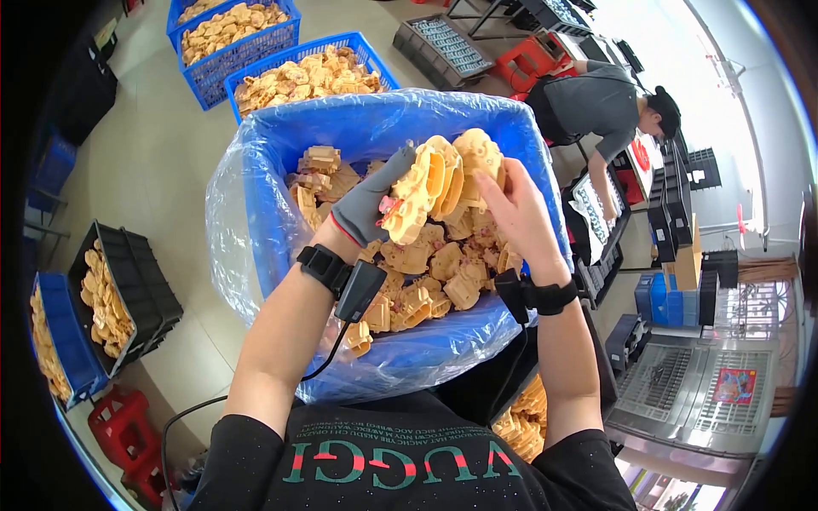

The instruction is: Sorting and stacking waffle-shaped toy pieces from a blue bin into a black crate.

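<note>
Above a large blue bin (392,115) lined with clear plastic film, my left hand (366,204), in a grey glove with a red edge, is closed around several tan moulded plastic parts (430,183) stacked side by side. A small pinkish-red piece (389,205) shows at the near end of this stack. My right hand (526,220), ungloved, grips another tan moulded plastic part (479,157) at the stack's right end. Its fingers are partly hidden behind that part. Below both hands, loose tan parts (434,264) lie jumbled in the bin, some with reddish patches.
Blue crates (371,49) of similar parts stand beyond the bin. A black crate (149,281) and a blue crate (64,341) are at left, near a red stool (128,434). At right, a person (596,106) bends over trays. A cable (328,362) hangs by my left forearm.
</note>
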### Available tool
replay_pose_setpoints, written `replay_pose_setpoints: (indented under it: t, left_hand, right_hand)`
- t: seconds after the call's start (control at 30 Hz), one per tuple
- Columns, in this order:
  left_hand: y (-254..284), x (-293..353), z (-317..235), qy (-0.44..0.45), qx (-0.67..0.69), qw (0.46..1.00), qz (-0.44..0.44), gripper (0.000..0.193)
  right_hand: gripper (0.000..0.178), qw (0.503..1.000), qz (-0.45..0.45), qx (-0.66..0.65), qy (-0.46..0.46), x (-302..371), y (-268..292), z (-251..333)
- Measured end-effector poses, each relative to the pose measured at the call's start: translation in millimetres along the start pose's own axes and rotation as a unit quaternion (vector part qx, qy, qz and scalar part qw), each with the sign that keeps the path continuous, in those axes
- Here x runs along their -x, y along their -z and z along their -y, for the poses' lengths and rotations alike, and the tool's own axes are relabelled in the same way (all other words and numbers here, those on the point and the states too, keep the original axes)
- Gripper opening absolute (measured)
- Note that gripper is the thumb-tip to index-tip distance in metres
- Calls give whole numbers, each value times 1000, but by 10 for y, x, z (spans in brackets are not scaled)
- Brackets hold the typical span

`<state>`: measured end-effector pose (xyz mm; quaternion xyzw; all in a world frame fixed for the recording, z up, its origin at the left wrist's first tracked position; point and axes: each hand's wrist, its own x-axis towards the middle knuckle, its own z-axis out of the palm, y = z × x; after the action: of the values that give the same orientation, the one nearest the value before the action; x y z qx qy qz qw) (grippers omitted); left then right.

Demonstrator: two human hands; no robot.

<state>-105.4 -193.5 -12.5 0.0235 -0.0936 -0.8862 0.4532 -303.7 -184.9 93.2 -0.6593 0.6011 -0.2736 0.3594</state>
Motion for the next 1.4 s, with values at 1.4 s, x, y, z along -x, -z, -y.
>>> replay_pose_setpoints:
  t: [1.4]
  left_hand:
    - [-13,23,207,33,34,998,-37,48]
  right_hand:
    - [39,872,100,254,407,193,280,214]
